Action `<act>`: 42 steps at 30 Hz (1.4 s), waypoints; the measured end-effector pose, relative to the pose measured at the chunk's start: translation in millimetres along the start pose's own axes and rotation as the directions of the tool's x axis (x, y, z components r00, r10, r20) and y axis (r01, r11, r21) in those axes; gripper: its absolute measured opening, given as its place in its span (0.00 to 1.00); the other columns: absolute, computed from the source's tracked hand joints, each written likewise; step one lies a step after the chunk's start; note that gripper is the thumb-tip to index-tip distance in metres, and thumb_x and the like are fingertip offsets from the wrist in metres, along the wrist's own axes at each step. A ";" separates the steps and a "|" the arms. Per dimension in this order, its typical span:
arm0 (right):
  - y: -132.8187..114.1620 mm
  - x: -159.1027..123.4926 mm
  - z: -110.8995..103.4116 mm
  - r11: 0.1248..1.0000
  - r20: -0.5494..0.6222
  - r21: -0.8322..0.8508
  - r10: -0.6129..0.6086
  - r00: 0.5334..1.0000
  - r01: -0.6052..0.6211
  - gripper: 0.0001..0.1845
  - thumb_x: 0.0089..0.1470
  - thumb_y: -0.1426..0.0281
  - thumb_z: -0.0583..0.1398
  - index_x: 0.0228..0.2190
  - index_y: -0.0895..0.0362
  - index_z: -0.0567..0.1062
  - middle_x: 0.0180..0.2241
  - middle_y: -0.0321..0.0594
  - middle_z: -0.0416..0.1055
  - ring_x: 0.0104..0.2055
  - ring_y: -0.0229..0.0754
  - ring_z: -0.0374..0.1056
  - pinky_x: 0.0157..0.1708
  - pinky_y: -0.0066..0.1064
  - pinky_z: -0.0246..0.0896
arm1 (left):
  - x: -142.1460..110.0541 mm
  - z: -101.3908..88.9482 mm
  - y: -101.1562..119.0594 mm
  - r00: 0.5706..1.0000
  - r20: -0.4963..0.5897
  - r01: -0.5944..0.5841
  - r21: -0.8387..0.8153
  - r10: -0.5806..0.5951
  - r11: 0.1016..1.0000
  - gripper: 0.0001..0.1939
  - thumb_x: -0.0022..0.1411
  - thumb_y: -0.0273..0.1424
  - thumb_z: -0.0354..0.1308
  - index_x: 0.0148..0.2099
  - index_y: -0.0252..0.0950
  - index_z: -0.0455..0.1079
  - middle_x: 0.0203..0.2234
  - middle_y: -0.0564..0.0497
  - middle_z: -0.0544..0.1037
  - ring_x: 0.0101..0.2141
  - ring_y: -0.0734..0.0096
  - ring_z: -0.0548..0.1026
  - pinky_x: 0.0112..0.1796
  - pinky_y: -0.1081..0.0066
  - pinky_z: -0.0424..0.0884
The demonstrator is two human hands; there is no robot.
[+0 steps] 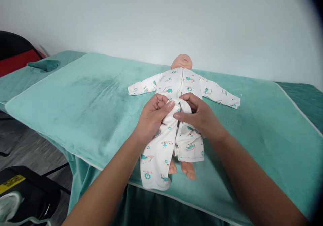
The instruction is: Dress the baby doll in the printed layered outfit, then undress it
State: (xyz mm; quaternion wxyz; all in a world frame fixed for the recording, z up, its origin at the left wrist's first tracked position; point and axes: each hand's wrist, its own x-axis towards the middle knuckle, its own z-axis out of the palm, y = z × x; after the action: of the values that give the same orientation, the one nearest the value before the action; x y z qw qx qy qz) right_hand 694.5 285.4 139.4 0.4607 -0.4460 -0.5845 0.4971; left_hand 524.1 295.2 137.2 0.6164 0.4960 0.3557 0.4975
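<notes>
- Bare forearms (pixel 108 179) of mine reach in from the near side, one on the left and one on the right.
- Between my left hand (pixel 153 116) and right hand (pixel 199 113) I have the white printed outfit (pixel 161 152), near the doll's middle.
- Left thumb and curled fingers pinch the cloth; right thumb and fingers pinch it just beside, my thumbs close together.
- The doll (pixel 183 62) lies on its back beyond my hands, head far, feet (pixel 188 170) near, below my grip.
- Both sleeves spread left and right, past my hands.
- One trouser leg stretches near and left, beside a foot; the other, to the right, ends just above the other foot.
- Beneath is the green cover (pixel 83 118).
- Near left sits a black case (pixel 37 195); far left, a black and red chair (pixel 15 47).
</notes>
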 end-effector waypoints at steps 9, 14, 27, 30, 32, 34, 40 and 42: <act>-3.0 -2.2 -3.1 0.978 0.157 -0.192 0.116 0.981 -0.085 0.15 0.48 0.60 0.70 0.35 0.55 0.78 0.32 0.34 0.76 0.35 0.42 0.70 0.35 0.32 0.63 | 1.6 3.3 3.9 0.999 0.038 -0.001 0.012 0.001 1.000 0.15 0.61 0.42 0.65 0.37 0.40 0.63 0.18 0.61 0.63 0.18 0.81 0.60 0.22 0.77 0.53; 1.7 -2.0 -6.3 0.957 0.126 0.244 0.127 0.984 -0.155 0.11 0.48 0.66 0.71 0.32 0.56 0.76 0.27 0.32 0.72 0.27 0.36 0.67 0.28 0.28 0.61 | -1.5 -7.0 10.7 0.987 0.156 0.027 0.107 -0.044 0.994 0.16 0.61 0.45 0.63 0.37 0.38 0.66 0.20 0.59 0.64 0.19 0.81 0.59 0.22 0.76 0.51; 0.8 -6.4 -9.1 0.957 0.365 0.185 0.143 0.920 -0.222 0.18 0.47 0.65 0.72 0.39 0.57 0.78 0.35 0.38 0.77 0.35 0.42 0.72 0.34 0.31 0.66 | 0.3 -0.4 3.2 0.997 0.067 0.048 -0.090 -0.042 0.995 0.13 0.61 0.39 0.65 0.37 0.37 0.68 0.27 0.56 0.70 0.27 0.79 0.68 0.29 0.77 0.64; 0.3 -7.1 -9.3 0.956 0.384 0.188 0.141 0.912 -0.227 0.14 0.49 0.65 0.70 0.38 0.57 0.79 0.36 0.38 0.78 0.36 0.43 0.73 0.37 0.33 0.68 | 1.7 0.0 2.4 0.992 0.087 0.106 -0.132 -0.095 0.986 0.15 0.61 0.43 0.64 0.41 0.37 0.71 0.29 0.54 0.74 0.28 0.76 0.71 0.30 0.75 0.66; 0.5 -5.6 -7.6 0.937 0.314 0.280 0.118 0.942 -0.211 0.13 0.51 0.65 0.69 0.39 0.56 0.79 0.34 0.37 0.78 0.34 0.41 0.73 0.36 0.32 0.68 | -1.1 -2.9 6.0 0.982 0.129 0.146 -0.081 -0.135 0.986 0.19 0.62 0.47 0.62 0.42 0.36 0.73 0.30 0.51 0.76 0.28 0.73 0.72 0.31 0.72 0.68; 1.3 -3.1 -5.5 0.910 0.205 0.375 0.102 0.973 -0.175 0.10 0.52 0.67 0.67 0.37 0.55 0.77 0.31 0.34 0.75 0.30 0.38 0.70 0.31 0.29 0.66 | -5.1 -7.0 11.9 0.960 0.212 0.174 0.058 -0.182 0.983 0.20 0.59 0.48 0.64 0.41 0.35 0.76 0.30 0.50 0.78 0.29 0.70 0.74 0.32 0.71 0.68; 2.8 -0.6 -8.8 0.926 0.174 0.346 0.095 0.980 -0.152 0.13 0.49 0.66 0.70 0.37 0.55 0.77 0.29 0.33 0.74 0.28 0.36 0.68 0.27 0.26 0.62 | -9.0 -10.0 13.3 0.938 0.245 0.231 0.091 -0.246 0.969 0.18 0.54 0.41 0.70 0.41 0.34 0.78 0.33 0.47 0.81 0.32 0.67 0.77 0.33 0.70 0.71; 1.3 -2.5 -13.2 0.948 0.334 0.261 0.088 0.938 -0.182 0.18 0.46 0.65 0.71 0.40 0.56 0.78 0.33 0.36 0.77 0.33 0.40 0.71 0.31 0.28 0.65 | -7.5 -6.7 7.1 0.969 0.145 0.213 -0.078 -0.200 0.974 0.21 0.56 0.45 0.68 0.44 0.34 0.77 0.32 0.46 0.81 0.30 0.67 0.77 0.32 0.70 0.72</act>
State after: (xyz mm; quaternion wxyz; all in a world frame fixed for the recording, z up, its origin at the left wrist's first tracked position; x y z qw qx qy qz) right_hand 708.0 285.4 139.0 0.3848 -0.3278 -0.5402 0.6728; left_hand 514.2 289.7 142.0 0.7101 0.4599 0.3388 0.4117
